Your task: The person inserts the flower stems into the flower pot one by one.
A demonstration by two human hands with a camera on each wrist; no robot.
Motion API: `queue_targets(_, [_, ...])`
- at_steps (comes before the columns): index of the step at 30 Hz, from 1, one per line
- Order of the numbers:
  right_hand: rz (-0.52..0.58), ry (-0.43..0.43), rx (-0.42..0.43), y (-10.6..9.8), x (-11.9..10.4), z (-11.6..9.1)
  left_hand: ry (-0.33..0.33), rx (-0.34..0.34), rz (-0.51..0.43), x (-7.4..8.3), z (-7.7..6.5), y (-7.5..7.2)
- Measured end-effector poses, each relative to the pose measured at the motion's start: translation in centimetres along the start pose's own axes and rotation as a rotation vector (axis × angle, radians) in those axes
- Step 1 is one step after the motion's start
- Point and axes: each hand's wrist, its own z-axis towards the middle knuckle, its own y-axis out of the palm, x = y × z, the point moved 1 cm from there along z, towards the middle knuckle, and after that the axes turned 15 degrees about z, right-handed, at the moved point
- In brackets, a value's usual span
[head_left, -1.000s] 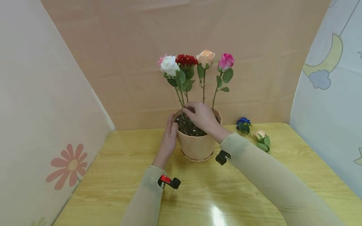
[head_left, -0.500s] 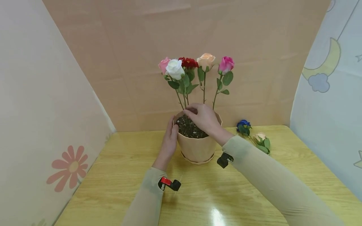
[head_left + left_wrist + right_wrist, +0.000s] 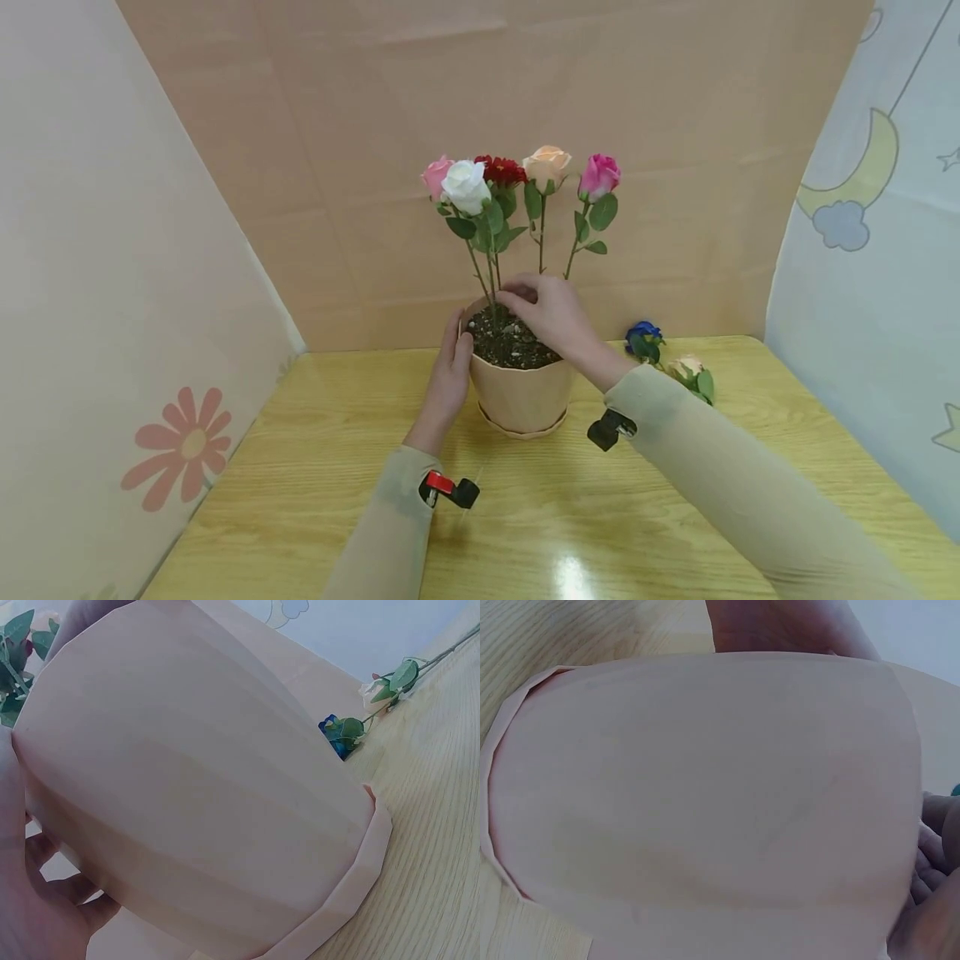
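Observation:
A peach-coloured flower pot (image 3: 521, 398) filled with dark soil stands on its saucer. My left hand (image 3: 447, 371) holds the pot's left side, thumb near the rim and fingers round the wall, as the left wrist view shows. Over the soil, my right hand (image 3: 551, 312) has loosely bent fingers just right of the white rose's (image 3: 467, 188) stem, which stands in the soil. A pink rose (image 3: 437, 177), a red flower (image 3: 501, 170), a peach rose (image 3: 547, 169) and a magenta rose (image 3: 600, 177) rise from the pot. In the right wrist view, the pot wall (image 3: 705, 780) hides most of the soil.
A blue rose (image 3: 643, 340) and a pale peach rose (image 3: 688, 368) lie on the wooden table (image 3: 337, 433) right of the pot. A peach backdrop (image 3: 360, 167) stands close behind. Printed panels flank the table.
The white rose has shifted slightly right and stands more upright. My right hand has then drawn a little rightward, off its stem. The left hand has stayed on the pot.

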Motion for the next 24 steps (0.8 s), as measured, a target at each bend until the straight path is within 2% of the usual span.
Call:
queue_targets(8, [0.030,0.077,-0.009,-2.6,0.0,-1.1,-0.012,-0.001,0.003,0.3,-0.2,-0.2])
queue_targets(17, [-0.044,0.144,0.034,-5.7,0.6,-2.5,-0.002,-0.005,-0.018,0.6,-0.1,-0.2])
queue_targets(24, [-0.048,0.149,0.073,-8.3,1.6,-3.8,-0.011,-0.004,0.000,0.4,0.0,-0.1])
